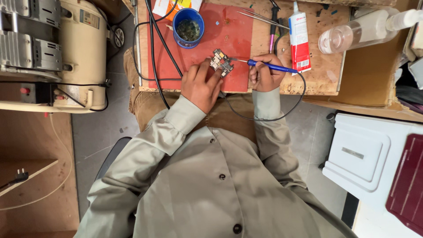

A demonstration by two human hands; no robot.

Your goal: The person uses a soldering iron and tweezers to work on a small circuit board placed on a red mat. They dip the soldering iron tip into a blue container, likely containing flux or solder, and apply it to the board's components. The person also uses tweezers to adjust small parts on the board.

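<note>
Glue tube (299, 37): You have a tall white tube with a red label, standing just right of your right hand (264, 75).
Packet (176, 6): A white and orange packet lies at the top edge, behind the blue cup (188, 27).
Machine label (89, 19): A small square sticker sits on the cream machine (79, 48) to your left.

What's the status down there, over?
Left hand pinning small green circuit board to red mat. Right hand gripping blue-handled soldering iron, tip at board. Blue round cup behind board, black cables beside left hand; neither blocking.
</note>
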